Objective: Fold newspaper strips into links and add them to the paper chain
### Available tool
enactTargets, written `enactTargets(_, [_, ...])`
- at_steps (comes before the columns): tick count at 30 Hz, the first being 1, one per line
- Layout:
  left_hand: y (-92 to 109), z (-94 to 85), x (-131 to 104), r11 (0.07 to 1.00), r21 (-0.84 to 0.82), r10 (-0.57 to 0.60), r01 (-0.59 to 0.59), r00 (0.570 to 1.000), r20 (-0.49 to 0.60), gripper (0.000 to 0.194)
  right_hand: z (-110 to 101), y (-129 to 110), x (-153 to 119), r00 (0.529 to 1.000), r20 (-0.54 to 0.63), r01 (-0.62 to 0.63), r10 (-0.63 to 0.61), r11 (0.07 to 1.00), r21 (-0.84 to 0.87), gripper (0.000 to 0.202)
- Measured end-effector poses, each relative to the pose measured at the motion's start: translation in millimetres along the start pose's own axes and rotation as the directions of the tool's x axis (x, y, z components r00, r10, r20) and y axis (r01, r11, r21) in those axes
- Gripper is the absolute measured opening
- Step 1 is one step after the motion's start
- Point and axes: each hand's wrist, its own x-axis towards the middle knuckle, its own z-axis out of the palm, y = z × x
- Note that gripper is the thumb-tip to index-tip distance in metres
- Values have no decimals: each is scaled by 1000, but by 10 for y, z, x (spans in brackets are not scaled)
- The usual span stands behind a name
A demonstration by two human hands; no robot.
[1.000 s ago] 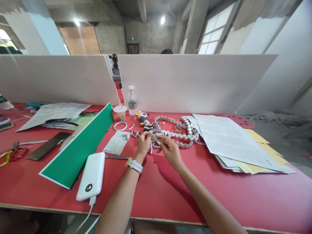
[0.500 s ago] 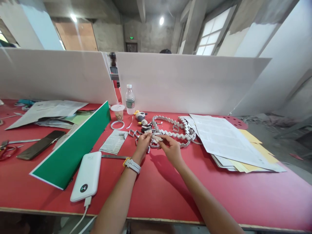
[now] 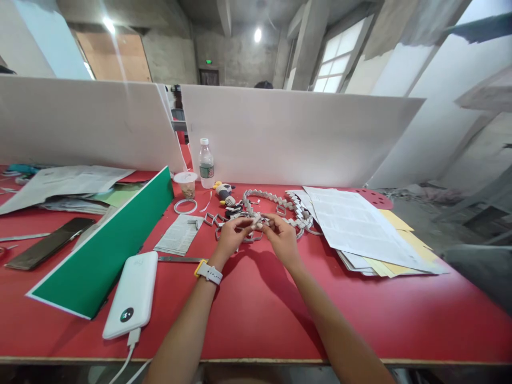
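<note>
Both hands meet over the red table (image 3: 256,314). My left hand (image 3: 230,237), a white watch on its wrist, and my right hand (image 3: 283,238) pinch a small folded paper piece (image 3: 258,223) between their fingertips. Just beyond them lies a long chain of folded grey-white paper links (image 3: 280,205), curled in loops. A few loose folded links (image 3: 210,219) lie to the left of my left hand.
A stack of printed and yellow sheets (image 3: 360,229) lies to the right. Left are a green board (image 3: 104,248), a white power bank (image 3: 131,295) with cable, a phone (image 3: 48,242), a ruler (image 3: 176,260). A bottle (image 3: 206,164), cup (image 3: 186,184) and small toy (image 3: 223,192) stand by the white dividers (image 3: 296,133).
The view has drifted right, so everything sits further left in the picture. My fingertips have closed in together on the small paper piece and lifted it slightly.
</note>
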Motion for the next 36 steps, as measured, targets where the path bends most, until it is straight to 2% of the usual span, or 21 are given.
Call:
enactTargets(4, [-57, 10, 37, 998, -64, -19, 12, 993, -114, 25, -19, -1, 3, 1000, -3, -20, 20, 997, 76, 30])
enactTargets(9, [-77, 110, 34, 926, -362, -204, 108, 950, -237, 32, 71, 37, -15, 979, -107, -132, 176, 934, 331, 34])
enactTargets(12, [-67, 187, 11, 879, -459, -268, 130, 931, -249, 32, 180, 73, -45, 967, -40, -209, 250, 877, 433, 35])
enactTargets(14, [-71, 231, -1, 858, -494, -282, 140, 933, -225, 33, 242, 94, -69, 961, 4, -246, 275, 853, 460, 31])
enactTargets(16, [-86, 264, -9, 855, -498, -279, 143, 937, -209, 34, 279, 110, -90, 951, 1, -269, 309, 825, 497, 28])
enactTargets(19, [-106, 278, -32, 932, -354, -158, 72, 963, -220, 35, 292, 128, -111, 931, -52, -278, 361, 796, 538, 25])
enactTargets(21, [-106, 260, -60, 996, -73, 33, -50, 975, -219, 33, 287, 134, -120, 933, -73, -264, 352, 810, 524, 24])
enactTargets(22, [-102, 245, -77, 987, 108, 136, -117, 972, -191, 35, 284, 135, -124, 940, -77, -250, 331, 828, 502, 24])
enactTargets(24, [-89, 214, -108, 878, 426, 281, -218, 955, -91, 43, 277, 131, -131, 958, -79, -213, 274, 872, 440, 24])
enactTargets(26, [-77, 189, -129, 761, 597, 319, -255, 948, -2, 50, 266, 121, -135, 971, -86, -173, 221, 909, 380, 24])
enactTargets(29, [-68, 170, -129, 721, 653, 287, -233, 957, 25, 52, 244, 111, -134, 980, -87, -140, 181, 926, 350, 23])
enactTargets(31, [-66, 165, -117, 752, 626, 287, -207, 958, -28, 50, 231, 117, -128, 981, -81, -138, 177, 925, 353, 23])
enactTargets(34, [-77, 162, -102, 800, 570, 328, -187, 932, -155, 47, 232, 130, -124, 979, -54, -162, 195, 915, 369, 25])
enactTargets(36, [-97, 156, -101, 804, 558, 357, -204, 917, -178, 45, 244, 130, -128, 978, -33, -178, 207, 905, 386, 26])
